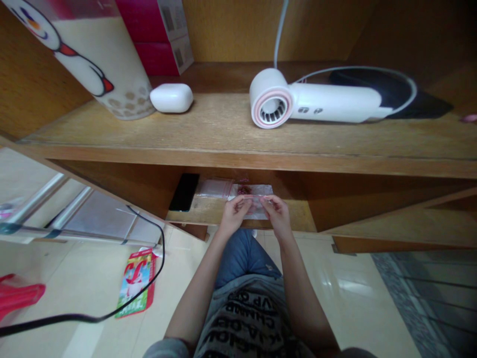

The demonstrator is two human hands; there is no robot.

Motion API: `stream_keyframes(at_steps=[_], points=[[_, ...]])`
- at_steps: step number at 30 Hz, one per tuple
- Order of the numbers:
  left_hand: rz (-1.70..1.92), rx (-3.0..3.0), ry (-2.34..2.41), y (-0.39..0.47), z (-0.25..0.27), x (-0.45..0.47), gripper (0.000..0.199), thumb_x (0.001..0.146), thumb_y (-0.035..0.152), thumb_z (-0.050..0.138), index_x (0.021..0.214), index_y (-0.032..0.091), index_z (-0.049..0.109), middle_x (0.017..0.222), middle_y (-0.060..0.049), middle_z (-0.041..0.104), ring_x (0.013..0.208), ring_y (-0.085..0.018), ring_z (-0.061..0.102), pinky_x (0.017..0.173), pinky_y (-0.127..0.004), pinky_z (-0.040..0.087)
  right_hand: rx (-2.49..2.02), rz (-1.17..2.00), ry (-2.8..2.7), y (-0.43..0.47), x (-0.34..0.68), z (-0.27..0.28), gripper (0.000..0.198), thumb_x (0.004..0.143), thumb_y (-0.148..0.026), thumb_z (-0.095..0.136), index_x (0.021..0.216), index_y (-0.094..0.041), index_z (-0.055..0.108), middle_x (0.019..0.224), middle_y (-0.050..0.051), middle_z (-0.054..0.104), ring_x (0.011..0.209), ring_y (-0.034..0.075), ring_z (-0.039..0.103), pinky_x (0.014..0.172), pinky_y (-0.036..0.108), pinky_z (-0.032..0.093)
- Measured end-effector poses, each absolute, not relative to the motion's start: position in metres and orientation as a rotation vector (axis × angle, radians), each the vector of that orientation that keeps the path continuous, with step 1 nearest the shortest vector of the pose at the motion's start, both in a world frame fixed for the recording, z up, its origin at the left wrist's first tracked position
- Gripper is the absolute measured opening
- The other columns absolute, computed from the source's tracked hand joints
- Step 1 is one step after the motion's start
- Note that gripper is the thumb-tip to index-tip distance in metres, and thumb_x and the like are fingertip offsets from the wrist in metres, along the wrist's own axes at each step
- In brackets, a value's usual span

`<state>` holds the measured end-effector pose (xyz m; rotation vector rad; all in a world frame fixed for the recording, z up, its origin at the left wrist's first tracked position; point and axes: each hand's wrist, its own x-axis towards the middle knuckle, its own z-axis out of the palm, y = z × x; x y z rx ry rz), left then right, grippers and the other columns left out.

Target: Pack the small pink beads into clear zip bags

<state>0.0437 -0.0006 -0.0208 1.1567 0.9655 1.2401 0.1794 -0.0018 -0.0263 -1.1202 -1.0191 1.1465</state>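
Over the lower shelf, my left hand and my right hand pinch a small clear plastic bag by its upper edge, one hand near each end. Just beyond it lies a little heap of dark red bits, perhaps beads, on a pale sheet or bag; they are too small to make out. To the left of these rest flat clear zip bags with reddish seal lines. A black phone lies at the shelf's left side.
On the upper shelf stand a bubble tea cup, a white earbud case, magenta boxes and a white hair dryer with its cord. A black cable hangs at left above a colourful packet on the floor.
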Motion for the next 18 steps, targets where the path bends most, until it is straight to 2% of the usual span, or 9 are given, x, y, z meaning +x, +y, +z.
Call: stream_keyframes(at_steps=[4, 9, 18], points=[[1.273, 1.108, 0.985, -0.0007, -0.0222, 0.0434, 0.025, 0.077, 0.04, 0.057, 0.082, 0.016, 0.06, 0.072, -0.002, 0.066, 0.061, -0.015, 0.065, 0.053, -0.026, 0.055, -1.129, 1.141, -1.005, -0.0015, 0.181, -0.0287, 0.02, 0.068, -0.038, 0.067, 0.069, -0.019, 0.061, 0.053, -0.005, 0.048, 0.043, 0.006, 0.036, 0.039, 0.019, 0.026], [1.269, 1.113, 0.99, -0.0009, -0.0235, 0.0437, 0.023, 0.077, 0.04, 0.057, 0.078, 0.017, 0.057, 0.061, 0.001, 0.063, 0.052, -0.014, 0.063, 0.05, -0.026, 0.054, -1.141, 1.114, -1.112, -0.0023, 0.1813, -0.0264, 0.019, 0.069, -0.037, 0.066, 0.073, -0.019, 0.065, 0.061, -0.002, 0.058, 0.052, 0.01, 0.047, 0.048, 0.022, 0.037], [1.241, 1.108, 0.97, -0.0013, -0.0233, 0.0458, 0.027, 0.077, 0.043, 0.057, 0.083, 0.017, 0.054, 0.071, 0.0, 0.064, 0.052, -0.012, 0.062, 0.049, -0.025, 0.054, -1.139, 1.066, -1.202, -0.0022, 0.1832, -0.0292, 0.017, 0.071, -0.036, 0.064, 0.071, -0.02, 0.065, 0.065, -0.001, 0.063, 0.058, 0.013, 0.053, 0.054, 0.023, 0.041]])
